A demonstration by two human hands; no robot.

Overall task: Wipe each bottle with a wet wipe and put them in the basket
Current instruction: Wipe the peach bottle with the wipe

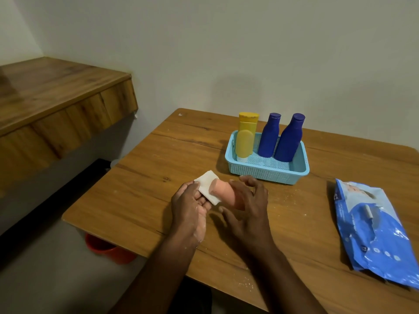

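Gripped the peach bottle (226, 194) in the right hand (247, 207), just short of the blue basket (267, 172); pinched the wet wipe (209, 185) in the left hand (188, 205) against its end, probably the base. Best turned slowly, rubbed all round. Beyond the basket: wooden table (158, 155), pale wall (226, 53).

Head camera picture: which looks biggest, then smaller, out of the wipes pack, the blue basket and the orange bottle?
1. Wipes pack, though it lies nearest the camera.
2. Blue basket.
3. Orange bottle, partly hidden by the right hand.
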